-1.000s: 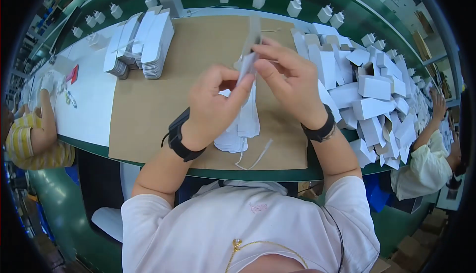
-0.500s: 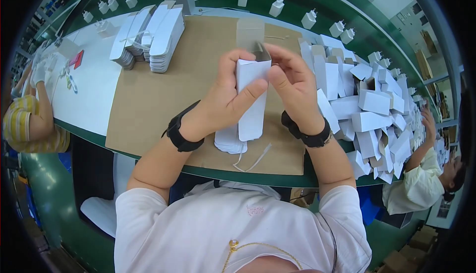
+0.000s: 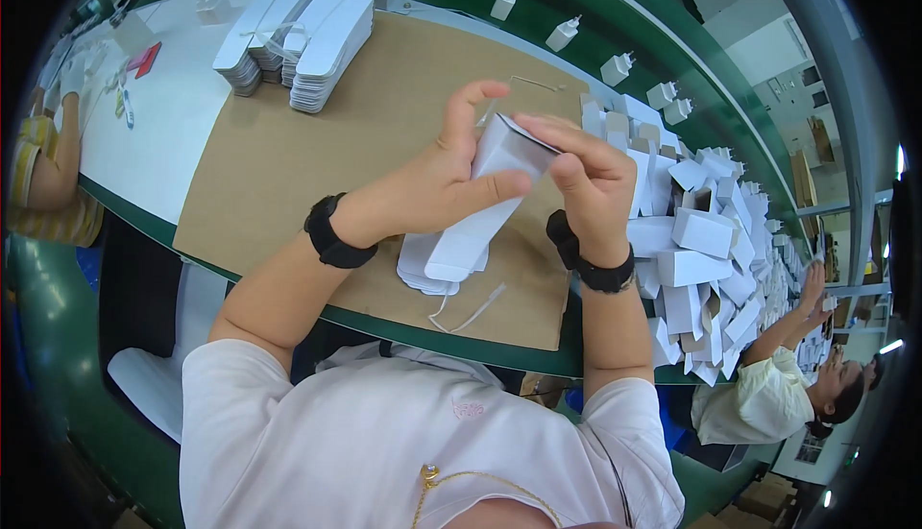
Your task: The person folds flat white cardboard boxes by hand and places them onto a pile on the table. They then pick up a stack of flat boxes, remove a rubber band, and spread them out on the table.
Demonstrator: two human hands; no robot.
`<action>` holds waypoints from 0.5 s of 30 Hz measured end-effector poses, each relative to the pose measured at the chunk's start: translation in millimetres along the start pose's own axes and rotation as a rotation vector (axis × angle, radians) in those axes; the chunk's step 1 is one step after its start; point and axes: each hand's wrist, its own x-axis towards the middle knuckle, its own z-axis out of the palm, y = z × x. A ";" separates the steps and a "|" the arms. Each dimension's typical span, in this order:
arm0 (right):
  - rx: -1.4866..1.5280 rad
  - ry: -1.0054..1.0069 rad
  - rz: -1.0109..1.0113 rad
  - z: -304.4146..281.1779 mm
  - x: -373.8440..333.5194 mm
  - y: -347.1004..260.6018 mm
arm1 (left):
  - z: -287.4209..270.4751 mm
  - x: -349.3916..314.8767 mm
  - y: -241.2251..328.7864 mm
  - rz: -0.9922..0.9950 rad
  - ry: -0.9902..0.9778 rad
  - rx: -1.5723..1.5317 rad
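Note:
A white folding carton [image 3: 468, 233] is tilted between my hands above the brown sheet, its top end leaning to the right. My left hand [image 3: 432, 183] grips its upper part, thumb across the front face and index finger raised at the far side. At the top end, my right hand [image 3: 597, 193] is closed on the carton's flap, fingers along the edge and thumb at the near side. Partly hidden beneath the carton lies a small stack of flat white cartons [image 3: 413, 268], with a loose white tie [image 3: 477, 309] beside it.
Brown sheet [image 3: 254, 179] covers the green-edged table. Flat carton stacks [image 3: 331, 44] stand at the far left, some tied. A large heap of formed white boxes [image 3: 706, 231] lies right. White plug chargers [image 3: 563, 34] line the green belt behind. Other people work left and right [image 3: 759, 399].
The carton has tilted to the right, and its raised end flap has been folded down under my right fingers. My left index finger has lifted. The whole view has shifted slightly.

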 end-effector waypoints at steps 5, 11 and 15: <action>0.147 0.073 0.331 -5.2 1.6 -14.6 | -5.9 -0.9 13.4 -0.088 -0.155 0.227; 0.134 -0.024 0.321 -5.7 2.9 -12.3 | -6.0 -2.5 6.3 -0.029 -0.059 0.261; 0.045 -0.113 0.251 -6.5 6.3 -7.3 | -10.5 -0.1 5.9 -0.058 -0.074 0.256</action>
